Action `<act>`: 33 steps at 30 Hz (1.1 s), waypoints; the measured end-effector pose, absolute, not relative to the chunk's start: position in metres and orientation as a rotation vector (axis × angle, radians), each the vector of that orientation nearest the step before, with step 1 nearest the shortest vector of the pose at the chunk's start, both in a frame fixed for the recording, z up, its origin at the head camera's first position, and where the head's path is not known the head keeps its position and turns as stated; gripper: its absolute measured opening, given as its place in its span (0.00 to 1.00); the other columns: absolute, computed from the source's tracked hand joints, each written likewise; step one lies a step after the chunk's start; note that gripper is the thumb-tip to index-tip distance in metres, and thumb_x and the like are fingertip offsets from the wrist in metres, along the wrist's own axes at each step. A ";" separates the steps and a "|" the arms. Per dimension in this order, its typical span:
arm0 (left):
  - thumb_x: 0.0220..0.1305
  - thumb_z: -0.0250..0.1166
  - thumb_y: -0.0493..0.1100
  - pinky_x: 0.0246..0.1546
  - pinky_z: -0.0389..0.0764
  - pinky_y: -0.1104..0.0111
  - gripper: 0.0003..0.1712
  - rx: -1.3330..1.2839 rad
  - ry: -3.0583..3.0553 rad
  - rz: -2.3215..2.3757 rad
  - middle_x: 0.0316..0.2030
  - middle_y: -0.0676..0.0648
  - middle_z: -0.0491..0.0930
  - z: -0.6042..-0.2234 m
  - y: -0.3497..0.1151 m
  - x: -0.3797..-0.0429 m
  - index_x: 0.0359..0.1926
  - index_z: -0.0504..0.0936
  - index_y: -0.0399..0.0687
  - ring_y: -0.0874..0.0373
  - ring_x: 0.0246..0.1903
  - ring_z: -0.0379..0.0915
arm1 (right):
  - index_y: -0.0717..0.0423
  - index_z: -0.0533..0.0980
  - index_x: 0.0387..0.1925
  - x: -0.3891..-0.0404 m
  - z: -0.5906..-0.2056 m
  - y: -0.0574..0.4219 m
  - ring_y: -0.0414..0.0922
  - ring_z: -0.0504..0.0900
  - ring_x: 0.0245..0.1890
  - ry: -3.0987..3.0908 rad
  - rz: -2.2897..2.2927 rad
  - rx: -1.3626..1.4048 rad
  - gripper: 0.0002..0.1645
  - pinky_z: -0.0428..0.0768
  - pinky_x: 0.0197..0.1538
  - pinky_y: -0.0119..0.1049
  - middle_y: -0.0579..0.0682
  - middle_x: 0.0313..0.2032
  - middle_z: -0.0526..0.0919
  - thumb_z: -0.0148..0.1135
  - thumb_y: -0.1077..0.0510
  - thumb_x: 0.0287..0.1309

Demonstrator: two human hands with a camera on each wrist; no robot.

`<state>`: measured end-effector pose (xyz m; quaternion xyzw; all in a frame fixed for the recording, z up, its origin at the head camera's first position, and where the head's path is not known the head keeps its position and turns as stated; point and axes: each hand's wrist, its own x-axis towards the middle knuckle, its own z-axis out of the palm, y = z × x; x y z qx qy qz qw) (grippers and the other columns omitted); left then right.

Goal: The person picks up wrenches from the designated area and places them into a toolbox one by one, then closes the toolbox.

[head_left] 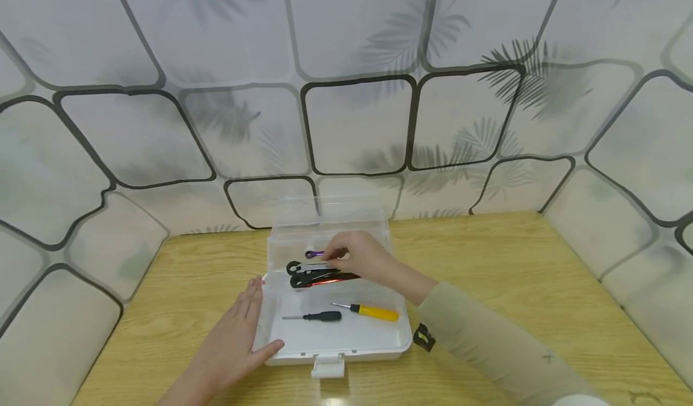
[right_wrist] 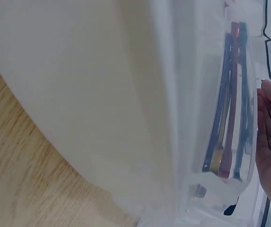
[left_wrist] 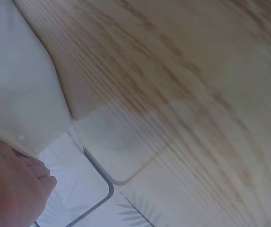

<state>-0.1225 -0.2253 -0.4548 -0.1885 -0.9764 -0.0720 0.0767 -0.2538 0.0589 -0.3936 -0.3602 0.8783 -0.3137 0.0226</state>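
Observation:
A white toolbox (head_left: 346, 335) lies with its clear lid raised. Across its back part several ratchet wrenches (head_left: 308, 279) with dark heads lie in a clear tray (right_wrist: 254, 156); the right wrist view shows their coloured edges side by side. Over the tray, my right hand (head_left: 360, 255) pinches a small purple wrench (head_left: 313, 254), whose ring end pokes out leftward; the fingers hide the rest. My left hand (head_left: 233, 328) rests with straight fingers along the box's left rim, thumb over the front corner. In front lie a black screwdriver (head_left: 325, 316) and a yellow-handled screwdriver (head_left: 376, 313).
The box stands on a wood-grain table (head_left: 471, 255), against a patterned backdrop (head_left: 357, 129) at the back and sides. A white latch (head_left: 328, 367) hangs off the box's front. A small black object (head_left: 424, 337) shows beside the right sleeve.

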 end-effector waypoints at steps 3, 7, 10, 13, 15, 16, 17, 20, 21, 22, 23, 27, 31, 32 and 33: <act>0.65 0.65 0.73 0.77 0.69 0.46 0.63 -0.583 -2.903 -0.198 0.82 0.31 0.57 -0.454 -0.226 -0.123 0.78 0.60 0.24 0.36 0.80 0.59 | 0.57 0.90 0.44 -0.254 -0.392 0.063 0.44 0.89 0.46 2.699 -1.017 -1.104 0.07 0.89 0.54 0.29 0.49 0.43 0.92 0.72 0.63 0.65; 0.65 0.65 0.73 0.76 0.71 0.46 0.63 -0.615 -2.876 -0.169 0.81 0.30 0.58 -0.453 -0.227 -0.124 0.77 0.62 0.23 0.35 0.78 0.61 | 0.57 0.90 0.45 -0.253 -0.388 0.069 0.45 0.89 0.45 2.682 -1.068 -1.091 0.08 0.89 0.54 0.30 0.50 0.44 0.93 0.73 0.63 0.66; 0.65 0.65 0.73 0.76 0.71 0.45 0.62 -0.633 -2.882 -0.142 0.80 0.30 0.60 -0.452 -0.228 -0.126 0.76 0.64 0.23 0.35 0.78 0.62 | 0.58 0.90 0.44 -0.253 -0.386 0.074 0.45 0.89 0.44 2.688 -1.096 -1.115 0.07 0.89 0.52 0.30 0.50 0.43 0.93 0.73 0.63 0.65; 0.66 0.64 0.74 0.77 0.71 0.46 0.61 -0.638 -2.912 -0.100 0.79 0.30 0.61 -0.450 -0.230 -0.128 0.76 0.65 0.24 0.35 0.78 0.62 | 0.58 0.90 0.44 -0.254 -0.384 0.079 0.44 0.89 0.43 2.688 -1.129 -1.129 0.07 0.90 0.52 0.31 0.49 0.42 0.93 0.73 0.64 0.64; 0.67 0.64 0.73 0.77 0.72 0.46 0.60 -0.641 -2.927 -0.095 0.79 0.30 0.63 -0.447 -0.231 -0.130 0.76 0.65 0.25 0.36 0.78 0.63 | 0.57 0.90 0.43 -0.254 -0.382 0.082 0.43 0.89 0.43 2.688 -1.132 -1.133 0.07 0.90 0.51 0.31 0.49 0.42 0.93 0.74 0.63 0.64; 0.67 0.63 0.73 0.76 0.72 0.46 0.59 -0.639 -2.934 -0.091 0.79 0.31 0.63 -0.445 -0.232 -0.130 0.76 0.65 0.25 0.36 0.78 0.63 | 0.56 0.90 0.44 -0.255 -0.381 0.084 0.42 0.89 0.43 2.686 -1.131 -1.127 0.07 0.90 0.52 0.31 0.48 0.42 0.93 0.73 0.63 0.65; 0.68 0.63 0.73 0.76 0.73 0.46 0.58 -0.641 -2.933 -0.083 0.78 0.31 0.64 -0.443 -0.232 -0.131 0.75 0.66 0.25 0.36 0.77 0.64 | 0.56 0.90 0.44 -0.255 -0.381 0.085 0.42 0.89 0.43 2.685 -1.129 -1.123 0.07 0.90 0.52 0.31 0.48 0.42 0.93 0.73 0.63 0.65; 0.69 0.63 0.71 0.74 0.75 0.46 0.56 -0.652 -2.921 -0.100 0.77 0.30 0.66 -0.437 -0.233 -0.134 0.75 0.67 0.25 0.35 0.76 0.65 | 0.55 0.90 0.45 -0.255 -0.378 0.091 0.42 0.89 0.43 2.689 -1.131 -1.093 0.08 0.90 0.52 0.33 0.48 0.43 0.93 0.73 0.63 0.65; 0.70 0.62 0.70 0.74 0.75 0.45 0.55 -0.649 -2.921 -0.109 0.77 0.30 0.66 -0.436 -0.233 -0.135 0.75 0.67 0.26 0.35 0.76 0.65 | 0.56 0.89 0.45 -0.255 -0.377 0.094 0.42 0.89 0.44 2.691 -1.138 -1.083 0.08 0.90 0.52 0.34 0.49 0.44 0.92 0.73 0.62 0.65; 0.71 0.62 0.69 0.74 0.75 0.45 0.54 -0.646 -2.921 -0.121 0.77 0.30 0.65 -0.434 -0.233 -0.137 0.75 0.66 0.26 0.35 0.77 0.65 | 0.56 0.89 0.46 -0.256 -0.376 0.096 0.43 0.89 0.44 2.697 -1.140 -1.068 0.09 0.90 0.52 0.36 0.49 0.44 0.92 0.73 0.62 0.65; 0.71 0.63 0.68 0.74 0.75 0.45 0.53 -0.646 -2.918 -0.136 0.77 0.29 0.65 -0.433 -0.233 -0.139 0.76 0.65 0.26 0.34 0.77 0.65 | 0.57 0.89 0.47 -0.256 -0.375 0.099 0.44 0.89 0.45 2.703 -1.149 -1.058 0.10 0.90 0.53 0.38 0.50 0.45 0.92 0.73 0.62 0.65; 0.72 0.64 0.62 0.73 0.74 0.42 0.50 -0.625 -2.911 -0.205 0.77 0.28 0.65 -0.428 -0.235 -0.146 0.77 0.63 0.27 0.32 0.76 0.64 | 0.62 0.87 0.50 -0.258 -0.372 0.109 0.49 0.89 0.47 2.724 -1.177 -1.057 0.14 0.89 0.56 0.47 0.55 0.47 0.91 0.74 0.63 0.64; 0.74 0.63 0.60 0.73 0.72 0.39 0.49 -0.585 -2.920 -0.266 0.78 0.28 0.63 -0.422 -0.237 -0.155 0.78 0.62 0.27 0.29 0.75 0.63 | 0.64 0.85 0.52 -0.261 -0.371 0.116 0.53 0.89 0.49 2.742 -1.195 -1.074 0.16 0.88 0.59 0.51 0.57 0.50 0.91 0.74 0.63 0.63; 0.75 0.62 0.60 0.74 0.72 0.38 0.48 -0.572 -2.924 -0.294 0.78 0.27 0.62 -0.420 -0.237 -0.157 0.78 0.61 0.27 0.29 0.76 0.63 | 0.64 0.85 0.52 -0.262 -0.370 0.118 0.53 0.89 0.49 2.750 -1.198 -1.074 0.17 0.88 0.59 0.51 0.57 0.50 0.91 0.74 0.63 0.63; 0.76 0.61 0.60 0.74 0.71 0.38 0.48 -0.559 -2.931 -0.316 0.78 0.27 0.61 -0.418 -0.238 -0.159 0.78 0.61 0.27 0.29 0.76 0.62 | 0.63 0.85 0.52 -0.262 -0.370 0.119 0.54 0.89 0.49 2.759 -1.202 -1.073 0.17 0.88 0.59 0.52 0.57 0.50 0.91 0.74 0.63 0.63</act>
